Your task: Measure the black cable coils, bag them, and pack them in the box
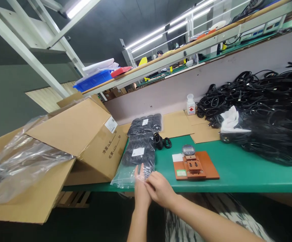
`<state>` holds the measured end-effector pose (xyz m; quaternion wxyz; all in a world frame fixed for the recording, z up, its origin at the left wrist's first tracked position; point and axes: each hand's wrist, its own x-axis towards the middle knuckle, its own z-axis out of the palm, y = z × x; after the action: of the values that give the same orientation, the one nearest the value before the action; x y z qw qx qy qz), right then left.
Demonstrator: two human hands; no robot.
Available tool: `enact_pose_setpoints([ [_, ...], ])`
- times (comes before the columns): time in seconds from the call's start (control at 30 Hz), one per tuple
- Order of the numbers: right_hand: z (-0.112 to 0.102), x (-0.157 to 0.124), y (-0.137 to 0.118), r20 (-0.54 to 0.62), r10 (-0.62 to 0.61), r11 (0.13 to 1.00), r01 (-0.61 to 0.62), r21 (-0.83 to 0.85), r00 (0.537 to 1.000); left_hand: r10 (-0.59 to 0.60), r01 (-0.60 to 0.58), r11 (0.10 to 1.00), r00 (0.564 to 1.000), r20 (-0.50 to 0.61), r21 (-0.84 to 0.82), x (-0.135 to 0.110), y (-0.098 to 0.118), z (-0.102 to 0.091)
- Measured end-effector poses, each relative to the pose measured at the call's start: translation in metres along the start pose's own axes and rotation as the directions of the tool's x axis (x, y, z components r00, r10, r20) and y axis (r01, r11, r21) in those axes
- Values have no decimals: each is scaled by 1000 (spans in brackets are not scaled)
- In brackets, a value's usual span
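Note:
A clear plastic bag (138,155) full of coiled black cables, with a white label, lies on the green bench near its front edge. My left hand (141,188) has its fingers stretched up against the bag's open near end. My right hand (159,187) pinches the same plastic edge just to the right. A second packed bag (146,123) lies behind the first. One loose black cable coil (161,141) rests beside them.
An open cardboard box (85,141) with a clear liner (17,161) stands at the left. A brown fixture with a round gauge (195,164) sits right of the bags. A big heap of black cables (266,111), a white cloth (230,121) and a small bottle (190,105) lie at the right.

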<state>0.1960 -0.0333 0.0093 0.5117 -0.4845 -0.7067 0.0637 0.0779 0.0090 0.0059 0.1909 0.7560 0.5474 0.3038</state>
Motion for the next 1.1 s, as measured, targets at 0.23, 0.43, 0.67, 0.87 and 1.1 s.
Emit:
enact_pose_setpoints([
  [0.23,-8,-16,0,39,77,997,-76,-17,996,215,-246,968,918,333,53,-4,-9,-40],
  [0.43,-6,-14,5,42,96,991,-92,-92,994,333,-428,892,842,425,148,13,-18,-51],
  [0.67,0,-12,15,17,9,997,-7,-83,1000,486,-593,776,780,394,216,23,-26,-42],
  [0.87,2,-16,17,-1,-14,996,14,-84,1000,453,-506,823,859,239,258,11,-29,-23],
  [1.1,-1,-15,13,-4,-3,997,3,-72,1000,479,-602,767,767,426,221,22,-29,-38],
])
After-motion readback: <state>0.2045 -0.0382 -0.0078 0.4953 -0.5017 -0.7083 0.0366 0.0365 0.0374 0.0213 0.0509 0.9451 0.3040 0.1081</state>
